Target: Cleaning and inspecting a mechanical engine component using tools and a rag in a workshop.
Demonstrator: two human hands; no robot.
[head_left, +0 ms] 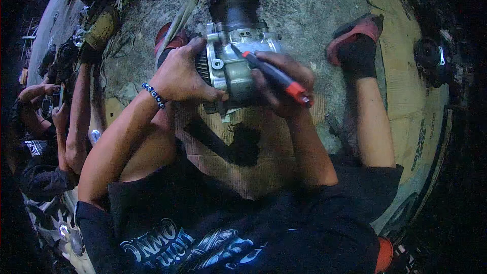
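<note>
The fingers [274, 59] of the right hand [298, 73] are blurred; the lower edge cuts the shirt [324, 218].

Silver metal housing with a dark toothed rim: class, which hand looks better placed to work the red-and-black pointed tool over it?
Right, probably: the right hand holds the tool, its tip angled toward the housing. The left hand grips the housing's left side by the toothed rim, perhaps steadying it.

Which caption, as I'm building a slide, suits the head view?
Left hand against a metal machine part, right hand holding a red-and-black tool over it.
</note>
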